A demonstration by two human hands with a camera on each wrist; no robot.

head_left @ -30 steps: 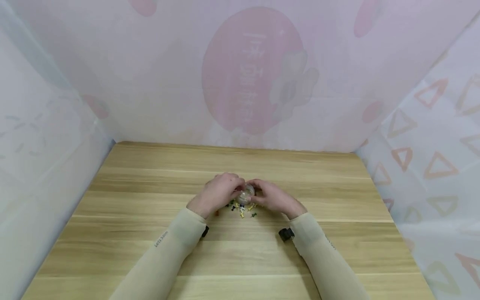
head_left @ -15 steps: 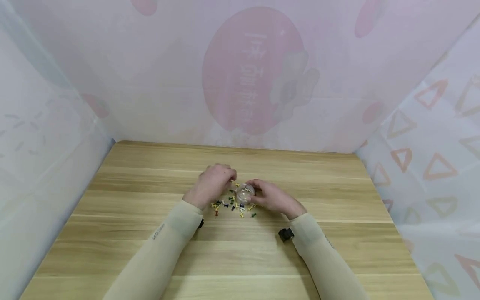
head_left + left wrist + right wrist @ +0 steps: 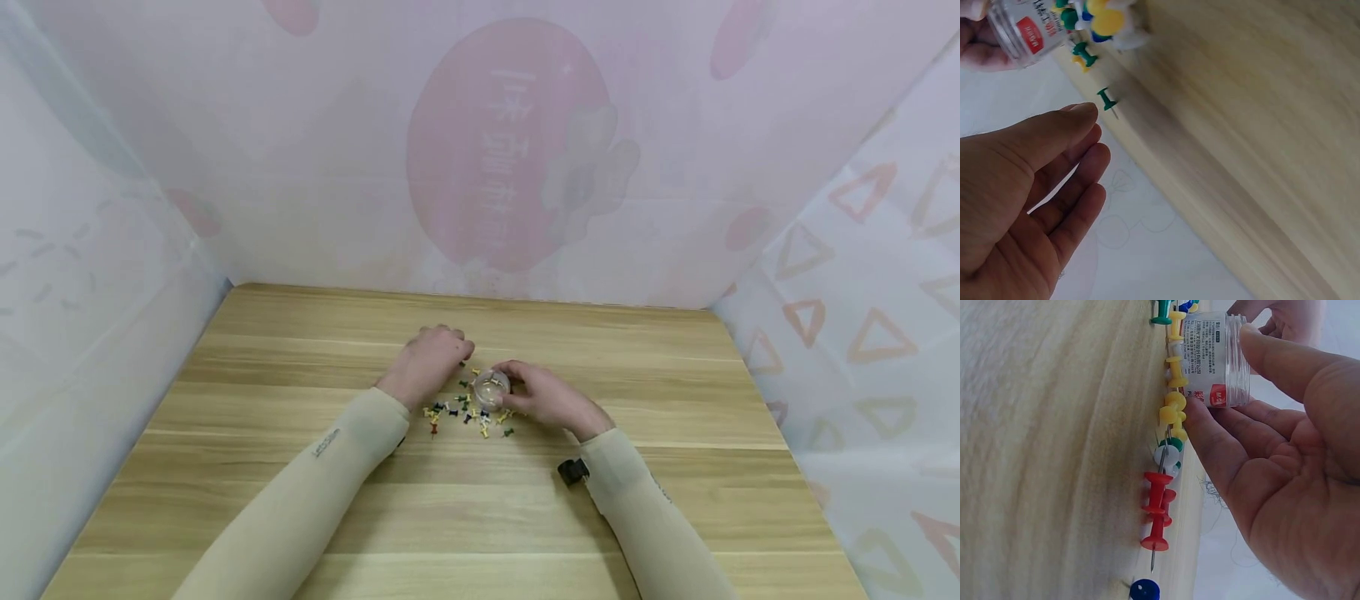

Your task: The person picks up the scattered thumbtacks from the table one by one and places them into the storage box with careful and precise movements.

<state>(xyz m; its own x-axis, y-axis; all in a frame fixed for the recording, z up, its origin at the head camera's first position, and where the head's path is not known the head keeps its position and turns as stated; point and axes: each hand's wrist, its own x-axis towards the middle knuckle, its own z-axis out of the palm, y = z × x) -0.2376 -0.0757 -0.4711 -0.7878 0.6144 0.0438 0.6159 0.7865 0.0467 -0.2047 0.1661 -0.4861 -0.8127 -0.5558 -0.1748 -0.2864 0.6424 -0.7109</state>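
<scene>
A small clear plastic jar (image 3: 491, 390) stands on the wooden table, its printed label (image 3: 1204, 359) visible in the right wrist view. My right hand (image 3: 547, 395) holds it from the right, thumb and fingers around its side. To the left and beyond the jar is my left hand (image 3: 426, 360), fingers loosely bent, nothing seen between them. Just past its thumb tip lies a green push pin (image 3: 1106, 99), apart from the fingers in the left wrist view. Colourful push pins lie scattered left and in front of the jar, among them a red push pin (image 3: 1157, 494) and a yellow push pin (image 3: 1172, 407).
The wood-grain table (image 3: 480, 508) runs back to a pink printed backdrop (image 3: 337, 167), with pale patterned sheets at both sides. A blue push pin (image 3: 1145, 590) and a white push pin (image 3: 1166, 455) lie among the scattered pins.
My left hand has withdrawn from the jar's mouth to the left and away, uncovering more pins. Over the last half second it barely shifts. My right hand keeps hold of the jar.
</scene>
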